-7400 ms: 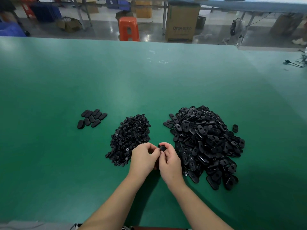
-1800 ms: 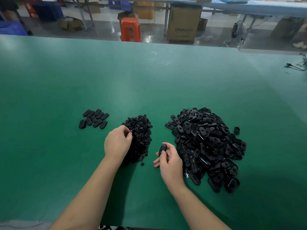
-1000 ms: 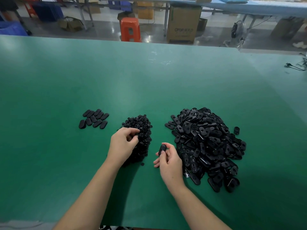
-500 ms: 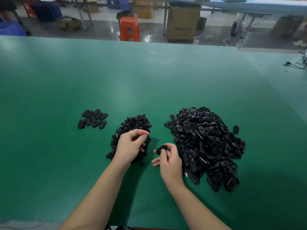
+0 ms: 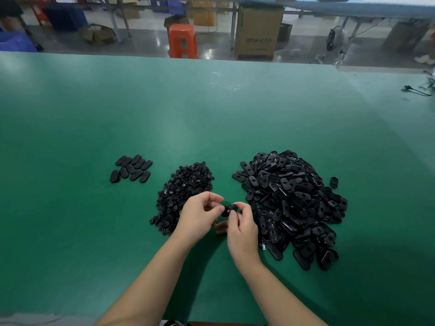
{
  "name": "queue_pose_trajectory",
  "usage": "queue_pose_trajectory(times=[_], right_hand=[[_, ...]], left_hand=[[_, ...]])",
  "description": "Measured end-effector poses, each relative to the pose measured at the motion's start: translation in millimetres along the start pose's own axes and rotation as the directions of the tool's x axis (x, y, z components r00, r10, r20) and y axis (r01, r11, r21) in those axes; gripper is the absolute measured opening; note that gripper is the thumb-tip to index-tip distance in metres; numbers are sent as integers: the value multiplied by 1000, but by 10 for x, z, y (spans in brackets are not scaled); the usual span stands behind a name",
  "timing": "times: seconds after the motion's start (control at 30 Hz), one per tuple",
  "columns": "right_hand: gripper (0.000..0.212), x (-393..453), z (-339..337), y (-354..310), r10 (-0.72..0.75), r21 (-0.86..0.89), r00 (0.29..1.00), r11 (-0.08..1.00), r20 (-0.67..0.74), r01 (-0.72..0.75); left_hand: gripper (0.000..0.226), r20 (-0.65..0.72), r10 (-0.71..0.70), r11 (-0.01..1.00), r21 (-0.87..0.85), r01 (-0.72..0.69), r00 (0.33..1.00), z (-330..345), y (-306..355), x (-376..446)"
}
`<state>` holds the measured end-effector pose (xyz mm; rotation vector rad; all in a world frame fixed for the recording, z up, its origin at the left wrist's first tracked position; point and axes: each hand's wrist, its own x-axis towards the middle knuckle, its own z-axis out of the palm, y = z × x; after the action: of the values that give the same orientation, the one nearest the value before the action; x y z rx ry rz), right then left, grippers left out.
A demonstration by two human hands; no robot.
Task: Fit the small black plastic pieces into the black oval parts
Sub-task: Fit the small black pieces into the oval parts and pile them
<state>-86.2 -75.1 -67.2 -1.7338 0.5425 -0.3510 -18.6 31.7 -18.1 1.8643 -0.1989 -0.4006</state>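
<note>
Two bare hands close together over the green desk, low in the middle. Right hand pinching one black oval part between thumb and fingers, so that grip grasping the part. Left hand right beside it, fingers curled in, fingertips touching the same oval part. Cannot tell if a small piece sits in the left grip; too small and hidden.

Just behind the left hand, a heap of small black pieces lying on the desk. To the right of both hands, a much bigger heap of black oval parts, piled up and messy. One lone oval part lying apart, at the right edge of the big heap.

Far to the left, a little group of oval parts lying flat in neat rows.

Past the far edge of the desk, an orange stool and a brown cardboard box on the floor.
</note>
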Motion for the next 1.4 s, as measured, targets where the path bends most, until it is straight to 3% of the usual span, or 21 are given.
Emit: queue_pose_trajectory(times=[0.93,1.4], right_hand=[[13,-24,-33,-58,-20,-144,1000,989,8,21],[14,-46,-38,-74,-56,-106,997,993,44,60]], left_hand=[[13,-108,-27,996,80,36,994,118,-90,41],[5,-61,-25,996,85,30,998,73,-141,40]])
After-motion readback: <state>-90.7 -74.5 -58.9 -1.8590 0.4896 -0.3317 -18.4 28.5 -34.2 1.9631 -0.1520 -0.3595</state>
